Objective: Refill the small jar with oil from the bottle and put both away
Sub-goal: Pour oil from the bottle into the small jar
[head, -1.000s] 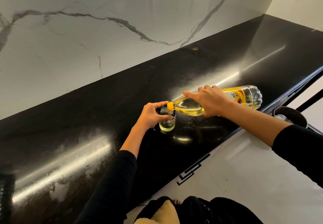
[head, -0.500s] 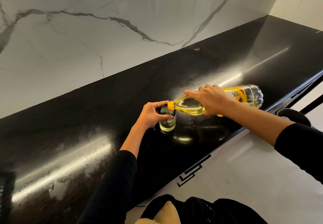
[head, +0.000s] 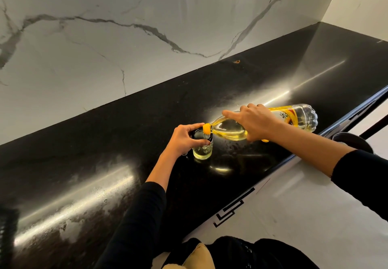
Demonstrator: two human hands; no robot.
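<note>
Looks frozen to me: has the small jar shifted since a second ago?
No. The small jar stays put, judged against the brown speck at the back of the countertop.

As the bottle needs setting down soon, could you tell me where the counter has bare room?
The black counter is bare left of the small jar, from marble wall to front edge, and past the bottle toward the far corner. It is crowded only at the jar, where left hand, bottle neck and right hand meet.

Home kitchen: long polished black stone countertop (head: 262,83), white grey-veined marble backsplash (head: 126,43), cooking-oil bottle (head: 294,117) in use, dark pot (head: 352,142) below counter edge
</note>
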